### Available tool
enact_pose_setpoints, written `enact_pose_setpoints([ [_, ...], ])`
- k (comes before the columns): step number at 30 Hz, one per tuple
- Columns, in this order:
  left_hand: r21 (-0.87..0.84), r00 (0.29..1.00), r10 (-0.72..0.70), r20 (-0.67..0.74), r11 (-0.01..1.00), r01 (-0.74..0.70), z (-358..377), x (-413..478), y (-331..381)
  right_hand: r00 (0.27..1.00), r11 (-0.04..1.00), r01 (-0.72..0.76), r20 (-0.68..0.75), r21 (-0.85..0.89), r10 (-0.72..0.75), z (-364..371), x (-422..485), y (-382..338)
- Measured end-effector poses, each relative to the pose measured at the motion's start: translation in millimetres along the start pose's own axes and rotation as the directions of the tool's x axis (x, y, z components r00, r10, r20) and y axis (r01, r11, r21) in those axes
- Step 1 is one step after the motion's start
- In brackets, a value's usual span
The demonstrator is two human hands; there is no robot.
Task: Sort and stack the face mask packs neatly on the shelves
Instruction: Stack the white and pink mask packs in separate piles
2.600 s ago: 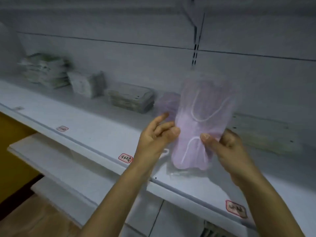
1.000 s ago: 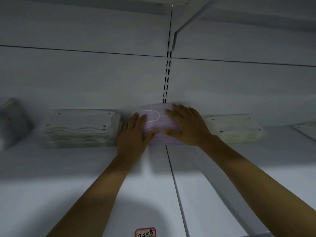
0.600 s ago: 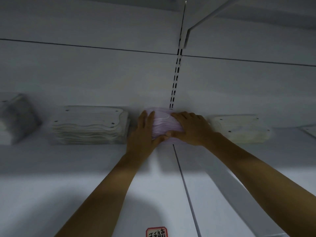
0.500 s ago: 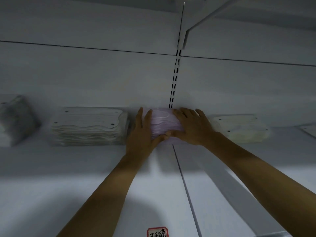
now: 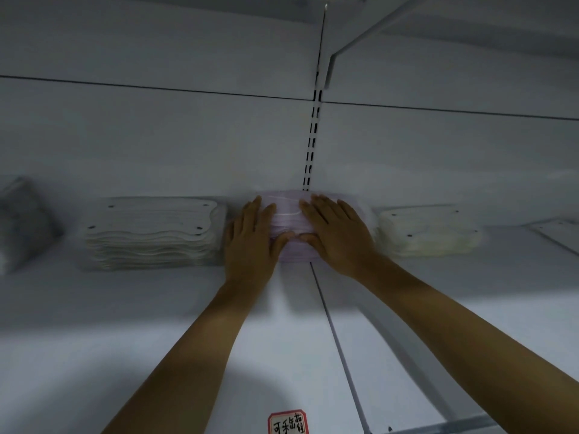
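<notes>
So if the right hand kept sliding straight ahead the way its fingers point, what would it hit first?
Probably the shelf's back wall: the right hand lies flat on the purple mask stack, fingers pointing at it, though depth is unclear.

Two bare forearms reach in from the near edge, no sleeves in sight, no watch or bands at the wrists. The left hand (image 5: 250, 242) and right hand (image 5: 336, 234) wear no gloves, and no rings show on the fingers (image 5: 326, 205). Nails look short and plain, though dim light blurs finer detail.
</notes>
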State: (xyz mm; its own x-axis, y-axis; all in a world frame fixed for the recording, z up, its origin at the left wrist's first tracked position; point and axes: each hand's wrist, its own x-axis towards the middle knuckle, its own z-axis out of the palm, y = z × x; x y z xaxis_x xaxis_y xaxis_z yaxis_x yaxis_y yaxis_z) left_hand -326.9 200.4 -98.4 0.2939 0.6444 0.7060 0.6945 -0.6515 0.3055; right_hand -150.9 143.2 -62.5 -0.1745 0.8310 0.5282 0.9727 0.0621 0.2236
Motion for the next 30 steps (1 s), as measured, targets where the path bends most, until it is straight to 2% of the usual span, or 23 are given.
enact_pose_setpoints([
  [3, 0.044, 1.000, 0.003, -0.016, 0.999, -0.002, 1.3, -0.4, -0.5, 1.000, 1.000, 0.005, -0.001, 0.011, -0.005, -4.1, -4.0, -1.5],
  [7, 0.099, 0.996, 0.023, -0.081, 0.995, -0.014, -6.0, 1.2, 5.1, 0.995, 0.999, 0.023, 0.098, 0.025, -0.025, -15.2, 0.6, 1.6],
  [13, 0.118, 0.972, 0.182, -0.148, 0.979, -0.166, -25.8, 2.3, 31.1, 0.989, 0.999, 0.044, 0.138, 0.009, -0.045, -53.0, -7.0, 23.3],
  [17, 0.105, 0.956, 0.289, -0.053, 0.954, -0.282, -30.5, 2.7, 67.9, 0.992, 1.000, -0.030, 0.124, 0.003, 0.029, -79.6, -36.6, 57.8],
  [21, 0.040, 0.948, 0.316, 0.039, 0.948, -0.317, -14.0, -4.2, 125.7, 0.986, 0.995, -0.098, 0.137, -0.025, 0.100, -104.8, -86.4, 101.0],
  [24, -0.018, 0.928, 0.350, 0.131, 0.936, -0.351, 1.6, -11.9, 189.5, 0.975, 0.986, -0.150, 0.156, -0.075, 0.160, -121.6, -135.8, 141.4],
  [30, -0.081, 0.858, 0.467, 0.216, 0.884, -0.461, 33.2, -31.1, 330.7, 0.924, 0.939, -0.291, 0.200, -0.183, 0.325, -169.8, -260.8, 227.3],
])
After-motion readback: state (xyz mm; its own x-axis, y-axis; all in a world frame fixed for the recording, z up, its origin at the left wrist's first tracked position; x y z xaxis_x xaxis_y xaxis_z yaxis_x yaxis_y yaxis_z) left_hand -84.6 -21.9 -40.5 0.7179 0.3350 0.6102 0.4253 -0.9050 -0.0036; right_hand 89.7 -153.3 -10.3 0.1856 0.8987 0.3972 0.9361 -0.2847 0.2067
